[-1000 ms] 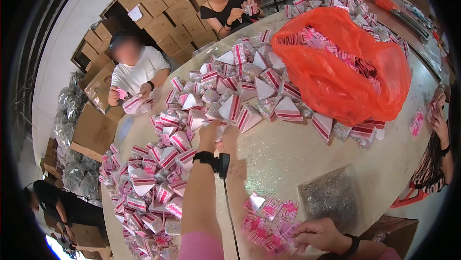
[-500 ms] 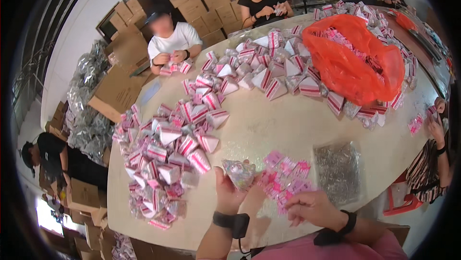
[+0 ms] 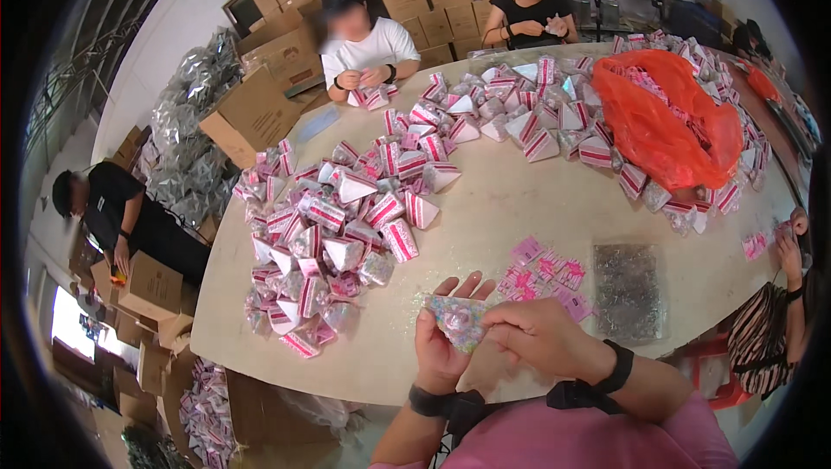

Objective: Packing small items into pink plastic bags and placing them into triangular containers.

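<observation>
Close to my chest, my left hand [image 3: 441, 343] cradles a small clear packet of pastel sweets [image 3: 457, 320]. My right hand [image 3: 535, 337] pinches the same packet from the right side. Just beyond my hands, loose pink label cards [image 3: 545, 277] lie on the pale round table [image 3: 511, 209]. A flat stack of clear plastic bags [image 3: 628, 290] rests to their right. A big heap of pink-and-white triangular packets [image 3: 346, 226] covers the table's left half.
An orange plastic bag [image 3: 666, 122] full of packets sits at the far right. Two people sit at the table's far side, one stands at the left by cardboard boxes [image 3: 251, 109], and another person's arm [image 3: 783, 261] reaches in at the right.
My left arm has pulled back from the far heap to my chest. Both hands have come together around a sweets packet. The view has tilted upward and widened.
</observation>
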`<move>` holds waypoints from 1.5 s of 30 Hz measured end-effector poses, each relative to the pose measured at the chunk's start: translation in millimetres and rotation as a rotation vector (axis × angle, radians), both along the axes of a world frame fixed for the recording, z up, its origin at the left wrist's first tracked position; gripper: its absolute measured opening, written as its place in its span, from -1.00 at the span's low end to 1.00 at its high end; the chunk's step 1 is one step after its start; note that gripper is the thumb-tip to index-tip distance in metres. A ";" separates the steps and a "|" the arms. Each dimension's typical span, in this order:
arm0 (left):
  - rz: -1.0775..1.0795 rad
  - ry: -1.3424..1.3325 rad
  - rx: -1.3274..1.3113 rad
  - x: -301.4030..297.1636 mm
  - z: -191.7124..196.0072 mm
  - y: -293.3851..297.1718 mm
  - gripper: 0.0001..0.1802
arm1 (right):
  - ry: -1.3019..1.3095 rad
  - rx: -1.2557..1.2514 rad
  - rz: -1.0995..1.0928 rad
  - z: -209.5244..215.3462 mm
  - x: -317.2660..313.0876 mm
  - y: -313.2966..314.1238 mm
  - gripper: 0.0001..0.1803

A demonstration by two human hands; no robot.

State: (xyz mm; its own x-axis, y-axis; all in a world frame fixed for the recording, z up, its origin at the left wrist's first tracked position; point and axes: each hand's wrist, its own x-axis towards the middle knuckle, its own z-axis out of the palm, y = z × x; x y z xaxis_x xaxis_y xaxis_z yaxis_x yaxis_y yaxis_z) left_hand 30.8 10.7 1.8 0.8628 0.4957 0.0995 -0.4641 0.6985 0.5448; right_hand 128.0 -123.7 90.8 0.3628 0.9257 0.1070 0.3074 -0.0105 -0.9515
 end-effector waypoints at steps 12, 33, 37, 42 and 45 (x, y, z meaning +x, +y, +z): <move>0.101 0.070 0.270 -32.9 -3.3 7.6 -0.44 | 0.117 -0.034 0.054 -6.0 -10.2 0.1 -0.80; 0.700 0.165 0.598 -33.2 27.5 -19.6 -0.38 | -0.524 0.085 -0.002 12.6 -15.7 -1.6 -0.86; 0.665 0.138 0.620 -35.1 25.4 -19.7 -0.35 | -0.510 0.088 -0.018 11.0 -16.8 -1.1 -0.85; 0.663 0.125 0.673 -36.6 21.2 -19.4 -0.30 | -0.514 0.062 -0.017 8.3 -15.9 -0.2 -0.85; 0.678 0.135 0.718 -37.4 21.2 -18.9 -0.28 | -0.524 0.035 -0.016 9.8 -16.3 -0.3 -0.84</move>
State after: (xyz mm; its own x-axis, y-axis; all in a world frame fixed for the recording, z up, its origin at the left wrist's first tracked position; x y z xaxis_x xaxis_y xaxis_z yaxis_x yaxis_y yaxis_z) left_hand -6.6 -8.2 23.0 0.4455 0.7489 0.4906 -0.5458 -0.2072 0.8119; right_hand 111.7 -124.0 100.6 0.2660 0.9133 0.3085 0.7426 0.0100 -0.6697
